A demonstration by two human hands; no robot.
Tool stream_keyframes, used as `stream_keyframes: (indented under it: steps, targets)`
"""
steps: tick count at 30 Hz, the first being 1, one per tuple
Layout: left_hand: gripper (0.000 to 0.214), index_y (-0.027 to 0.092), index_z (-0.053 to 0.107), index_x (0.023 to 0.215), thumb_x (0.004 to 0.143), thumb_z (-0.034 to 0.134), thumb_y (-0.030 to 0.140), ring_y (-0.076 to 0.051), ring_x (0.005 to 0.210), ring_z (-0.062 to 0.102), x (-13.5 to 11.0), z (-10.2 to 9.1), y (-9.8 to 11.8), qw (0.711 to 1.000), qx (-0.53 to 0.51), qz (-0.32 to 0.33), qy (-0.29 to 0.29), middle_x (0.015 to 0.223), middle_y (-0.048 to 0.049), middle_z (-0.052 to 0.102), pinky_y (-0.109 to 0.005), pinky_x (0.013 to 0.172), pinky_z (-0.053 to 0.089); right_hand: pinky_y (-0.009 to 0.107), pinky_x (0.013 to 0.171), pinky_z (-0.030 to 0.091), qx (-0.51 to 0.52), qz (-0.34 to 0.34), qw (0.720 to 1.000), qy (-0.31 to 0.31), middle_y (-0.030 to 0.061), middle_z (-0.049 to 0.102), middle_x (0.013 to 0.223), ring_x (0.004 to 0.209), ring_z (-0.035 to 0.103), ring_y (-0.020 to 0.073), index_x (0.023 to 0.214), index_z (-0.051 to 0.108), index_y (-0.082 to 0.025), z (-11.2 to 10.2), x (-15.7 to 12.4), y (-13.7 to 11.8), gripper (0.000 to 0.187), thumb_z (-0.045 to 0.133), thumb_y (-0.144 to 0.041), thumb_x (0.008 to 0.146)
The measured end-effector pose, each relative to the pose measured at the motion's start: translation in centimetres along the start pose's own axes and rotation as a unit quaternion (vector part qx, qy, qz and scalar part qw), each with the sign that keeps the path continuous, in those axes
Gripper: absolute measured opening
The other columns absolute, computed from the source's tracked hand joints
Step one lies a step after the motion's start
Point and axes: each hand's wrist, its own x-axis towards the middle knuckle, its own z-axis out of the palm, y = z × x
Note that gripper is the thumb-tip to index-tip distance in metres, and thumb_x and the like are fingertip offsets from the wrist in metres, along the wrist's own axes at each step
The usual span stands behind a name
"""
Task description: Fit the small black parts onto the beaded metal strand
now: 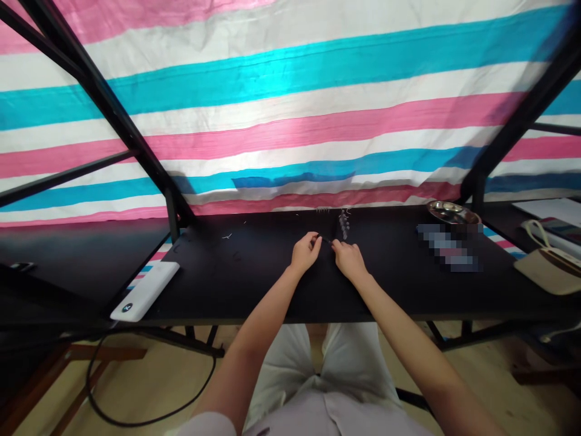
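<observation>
Over the middle of the black table [254,290], a small, thin dark strip [324,238] spans the gap between my two hands. My left hand [305,251] pinches one end of it between thumb and fingers. The other end is in the closed fingertips of my right hand [349,258]. What the strip is exactly is too small and dark to make out. Just beyond my right hand lies a cluster of small, round greyish pieces [344,225]. Further back, near the table's far edge, sits a short row of tiny pieces [322,211].
A white power bank [147,290] with a cable lies at the left edge. To the right stand a shiny metal dish [452,213] and a pixelated packet [449,248]. A beige pouch [549,269] rests far right. White scraps [227,236] lie left. Black frame posts [113,115] flank the table.
</observation>
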Motion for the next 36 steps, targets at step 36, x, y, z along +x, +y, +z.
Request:
stream_keyframes:
  steps: [36]
  targets:
    - [0.037, 0.014, 0.055, 0.090, 0.073, 0.060, 0.047, -0.003, 0.037, 0.039, -0.6, 0.5, 0.4, 0.951, -0.286, -0.102, -0.061, 0.061, 0.0041, 0.052, -0.017, 0.034, 0.031, 0.028, 0.076, 0.048, 0.294, -0.059, 0.946, 0.120, 0.0089, 0.064, 0.090, 0.080, 0.061, 0.0168, 0.105, 0.055, -0.016, 0.4, -0.9, 0.4, 0.031, 0.038, -0.036, 0.089]
